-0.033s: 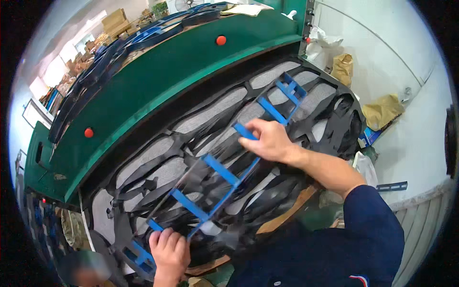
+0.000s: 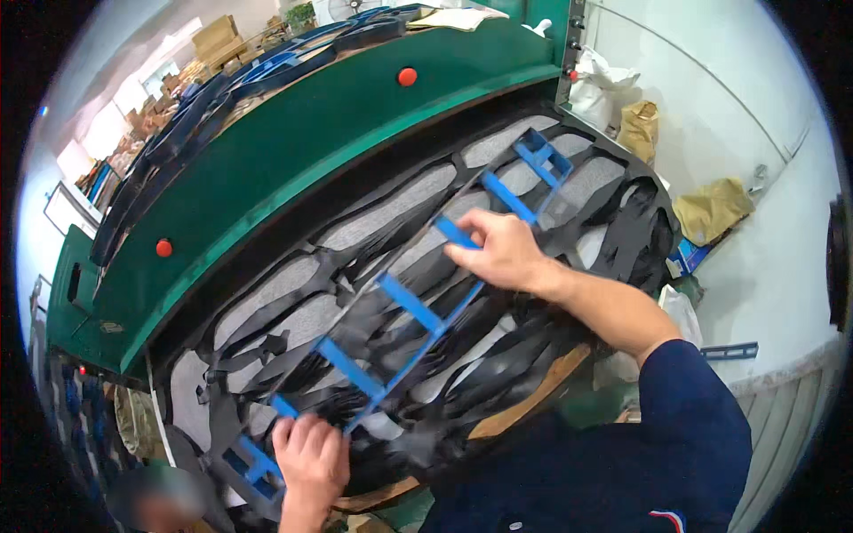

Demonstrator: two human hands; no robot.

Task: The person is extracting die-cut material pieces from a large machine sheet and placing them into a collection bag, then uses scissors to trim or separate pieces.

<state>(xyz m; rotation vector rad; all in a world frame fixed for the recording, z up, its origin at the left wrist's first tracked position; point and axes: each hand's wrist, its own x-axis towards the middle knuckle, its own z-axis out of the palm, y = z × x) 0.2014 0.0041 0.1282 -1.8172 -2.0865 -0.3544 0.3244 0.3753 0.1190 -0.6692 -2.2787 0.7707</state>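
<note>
Looking down, we see our own two hands gripping a long ladder-shaped frame (image 2: 410,304) with blue crosspieces. The right hand (image 2: 499,251) comes in from the right with the elbow bent, its fingers and thumb closed around a crosspiece past the frame's middle. The left hand (image 2: 311,462) rises from the lower edge, knuckles up, its fingers curled over the frame near its lower-left end. The frame slants from lower left to upper right over a black sheet (image 2: 641,213) with openings that show grey material (image 2: 395,209); we cannot tell whether it touches the sheet. We wear a dark navy shirt (image 2: 693,400) bearing a small pale oval mark and a red, white and blue trim, with any lettering too small to make out. Beyond the sheet runs a green machine beam (image 2: 355,115) with two red knobs (image 2: 407,77) on its face, and curved blue and black frames (image 2: 293,64) lie along its top. To the right, against a pale wall (image 2: 711,89), stand white sacks (image 2: 604,89), a tan bag (image 2: 638,131) and a crumpled yellowish bag (image 2: 713,210), their contents hidden. Cardboard boxes (image 2: 218,42) are stacked in the far upper left.
</note>
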